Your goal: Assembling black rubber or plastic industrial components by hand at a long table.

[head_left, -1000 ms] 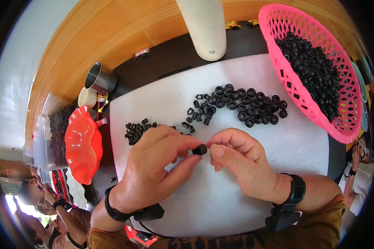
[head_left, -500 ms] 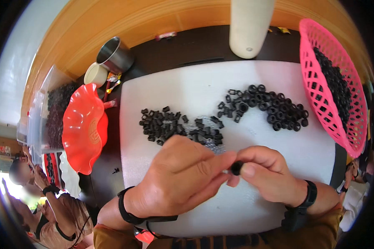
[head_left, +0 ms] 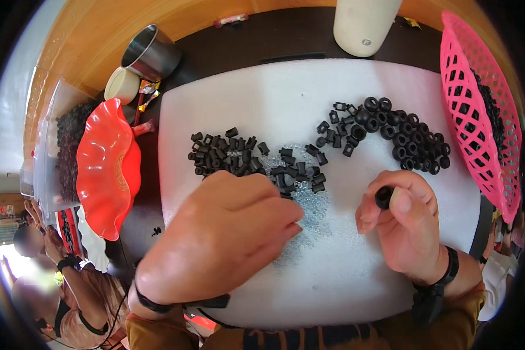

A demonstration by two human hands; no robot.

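My right hand pinches a round black piece with a hole between thumb and fingers, above the right half of the white foam board. Over the board's left half, my left hand has its fingers pressed together; their tips are partly hidden, and I cannot make out what they hold. Beside those fingertips lie many tiny clear coils, like small springs. Just beyond the left hand is a heap of small black plastic plungers. Round black hollow pieces are grouped at the board's far right.
A pink mesh basket of black parts leans at the right. To the left are a red wavy-edged dish, a clear bin of dark parts and a steel cup. A white cylinder stands behind. Other people work nearby.
My hands have come apart. The right moved up and right, keeping the round black piece; the left drew away leftward, its fingertips now beside the springs. The whole view has shifted slightly.
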